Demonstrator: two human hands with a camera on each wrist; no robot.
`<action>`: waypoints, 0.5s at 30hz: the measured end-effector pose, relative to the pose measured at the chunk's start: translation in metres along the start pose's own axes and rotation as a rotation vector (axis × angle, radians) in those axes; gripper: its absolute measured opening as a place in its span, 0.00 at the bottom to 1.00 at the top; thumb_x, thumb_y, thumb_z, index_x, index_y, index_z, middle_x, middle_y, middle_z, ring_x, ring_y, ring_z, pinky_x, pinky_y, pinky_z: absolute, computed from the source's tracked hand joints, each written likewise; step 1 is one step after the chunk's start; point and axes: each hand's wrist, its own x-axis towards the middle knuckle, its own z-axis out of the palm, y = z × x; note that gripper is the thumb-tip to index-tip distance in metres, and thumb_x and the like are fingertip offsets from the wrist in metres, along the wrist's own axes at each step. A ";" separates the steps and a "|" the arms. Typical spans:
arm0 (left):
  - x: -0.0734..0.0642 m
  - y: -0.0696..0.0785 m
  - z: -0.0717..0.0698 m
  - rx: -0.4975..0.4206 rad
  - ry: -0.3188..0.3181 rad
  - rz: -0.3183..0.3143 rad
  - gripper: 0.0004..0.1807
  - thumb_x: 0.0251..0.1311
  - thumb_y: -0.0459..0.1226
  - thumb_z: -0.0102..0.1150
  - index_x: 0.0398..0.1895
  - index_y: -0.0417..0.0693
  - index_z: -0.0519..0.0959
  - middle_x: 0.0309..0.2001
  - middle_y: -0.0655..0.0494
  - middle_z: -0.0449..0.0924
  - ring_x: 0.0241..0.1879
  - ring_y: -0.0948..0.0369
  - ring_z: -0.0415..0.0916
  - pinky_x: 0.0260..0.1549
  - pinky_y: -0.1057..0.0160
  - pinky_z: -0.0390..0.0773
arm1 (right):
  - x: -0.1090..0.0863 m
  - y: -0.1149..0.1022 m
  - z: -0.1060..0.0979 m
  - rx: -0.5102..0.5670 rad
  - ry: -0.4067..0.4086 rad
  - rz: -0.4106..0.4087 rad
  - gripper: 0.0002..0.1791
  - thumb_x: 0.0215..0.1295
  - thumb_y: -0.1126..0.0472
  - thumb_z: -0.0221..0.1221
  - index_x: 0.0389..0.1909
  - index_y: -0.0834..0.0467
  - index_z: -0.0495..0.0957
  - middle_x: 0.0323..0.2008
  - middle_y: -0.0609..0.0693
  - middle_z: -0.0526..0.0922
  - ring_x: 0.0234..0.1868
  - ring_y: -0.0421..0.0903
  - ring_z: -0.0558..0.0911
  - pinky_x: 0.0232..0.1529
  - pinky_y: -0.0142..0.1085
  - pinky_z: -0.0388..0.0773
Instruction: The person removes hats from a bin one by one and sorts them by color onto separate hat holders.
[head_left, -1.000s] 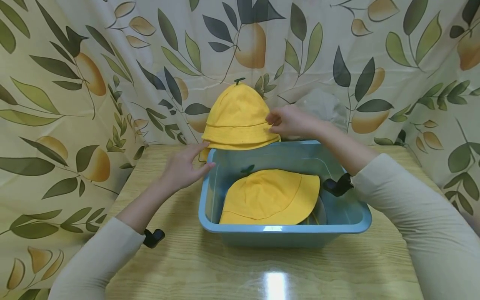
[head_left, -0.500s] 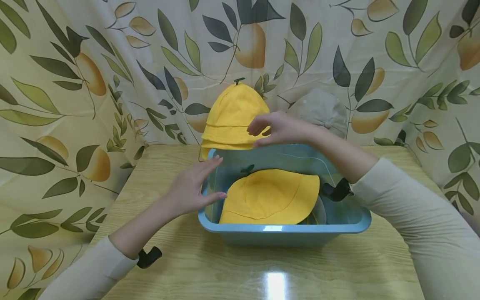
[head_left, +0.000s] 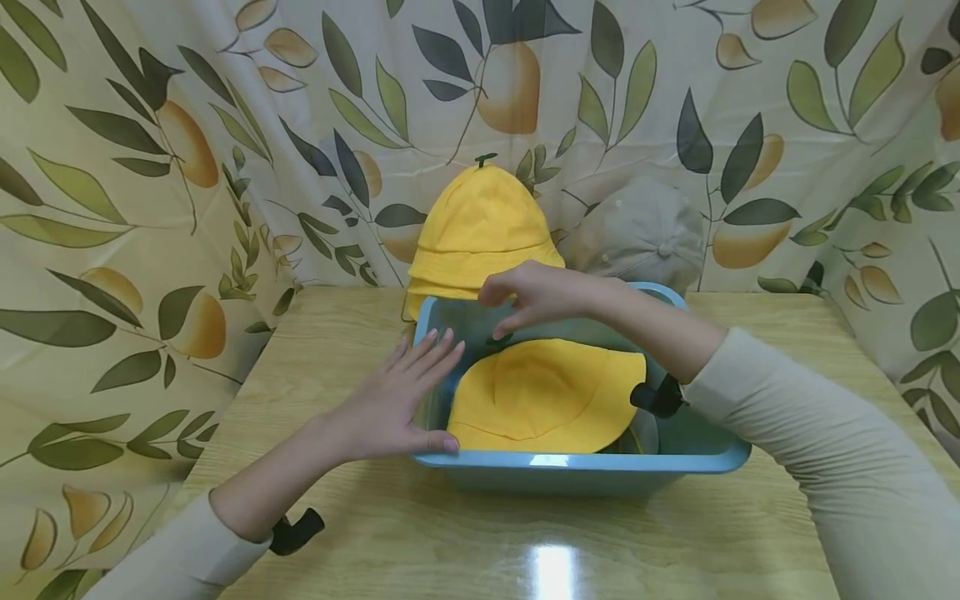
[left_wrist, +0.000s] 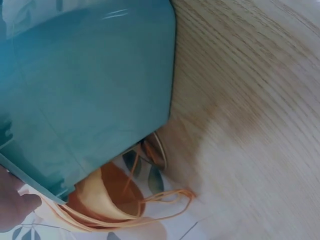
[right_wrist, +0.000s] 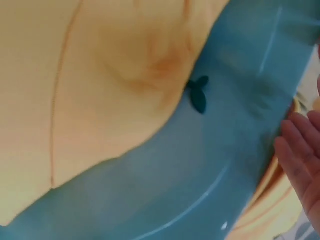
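Observation:
A light blue plastic bin (head_left: 592,460) holds a yellow bucket hat (head_left: 555,392), crown toward the back; its green leaf tip (right_wrist: 199,95) shows in the right wrist view. Over the bin's left rim my left hand (head_left: 401,400) spreads its fingers straight, thumb near the front rim. My right hand (head_left: 543,293), fingers loosely bent and holding nothing, hovers over the back of the bin. Behind it stand stacked yellow bucket hats (head_left: 480,212), partly covered by that hand and the rim. Orange-looking cords (left_wrist: 172,195) hang from them in the left wrist view.
A grey cap (head_left: 641,233) sits behind the bin on the right, against the leaf-patterned cloth (head_left: 615,50). Something grey (head_left: 647,429) shows under the hat in the bin. The wood-grain table (head_left: 450,542) extends around the bin.
My left hand has moved from beside the stacked hats down and forward over the bin's left rim. My right hand has left the stacked hats, moving left and down over the bin.

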 end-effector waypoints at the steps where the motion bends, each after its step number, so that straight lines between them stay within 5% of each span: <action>1: -0.001 0.000 0.000 0.000 -0.013 0.006 0.54 0.46 0.76 0.24 0.71 0.55 0.34 0.72 0.56 0.28 0.71 0.53 0.29 0.67 0.46 0.37 | 0.001 0.000 0.003 -0.007 -0.019 0.006 0.23 0.54 0.55 0.63 0.50 0.60 0.74 0.51 0.55 0.78 0.51 0.50 0.78 0.49 0.41 0.76; 7: -0.004 0.001 -0.001 0.019 -0.046 0.017 0.53 0.48 0.74 0.29 0.71 0.55 0.33 0.72 0.57 0.24 0.71 0.56 0.23 0.67 0.46 0.36 | 0.004 0.003 0.016 -0.071 -0.117 0.037 0.23 0.55 0.54 0.63 0.49 0.60 0.73 0.49 0.55 0.78 0.48 0.50 0.78 0.49 0.40 0.75; 15: -0.003 0.000 -0.001 0.019 -0.036 0.016 0.53 0.50 0.73 0.33 0.71 0.55 0.31 0.72 0.57 0.24 0.71 0.54 0.27 0.67 0.48 0.35 | 0.005 0.013 0.025 -0.211 -0.216 0.099 0.27 0.54 0.52 0.63 0.52 0.63 0.72 0.50 0.56 0.78 0.48 0.51 0.78 0.50 0.43 0.74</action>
